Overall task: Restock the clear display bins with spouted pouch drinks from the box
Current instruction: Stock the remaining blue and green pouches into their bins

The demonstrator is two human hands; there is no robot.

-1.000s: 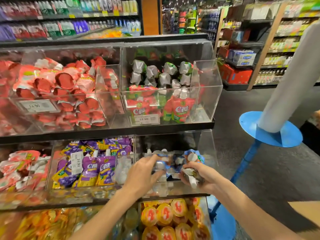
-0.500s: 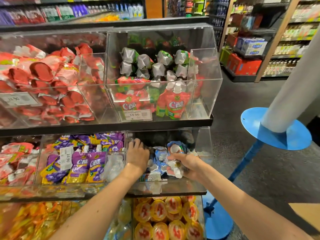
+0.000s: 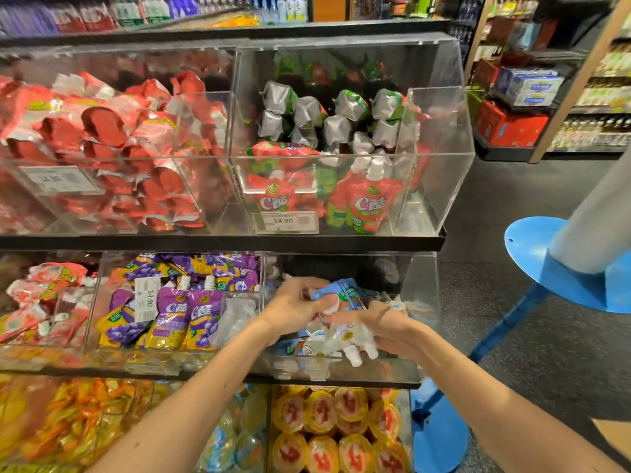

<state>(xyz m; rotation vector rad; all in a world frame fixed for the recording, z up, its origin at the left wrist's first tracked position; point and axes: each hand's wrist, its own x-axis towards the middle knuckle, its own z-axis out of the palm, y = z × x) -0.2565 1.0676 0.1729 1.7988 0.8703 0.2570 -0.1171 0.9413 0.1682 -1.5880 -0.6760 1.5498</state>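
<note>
Here, your left hand [image 3: 293, 310] curls round a blue pouch [image 3: 343, 291] inside the clear bin [image 3: 418, 295] at the right end of the middle shelf [image 3: 375, 382]. Your right hand [image 3: 389, 331], just beside it, grips a cluster of pale pouches [image 3: 341, 339] near the bin's front edge, their spouts pointing down and forward. Purple pouches [image 3: 184, 312] fill the neighbouring bin to the left.
</note>
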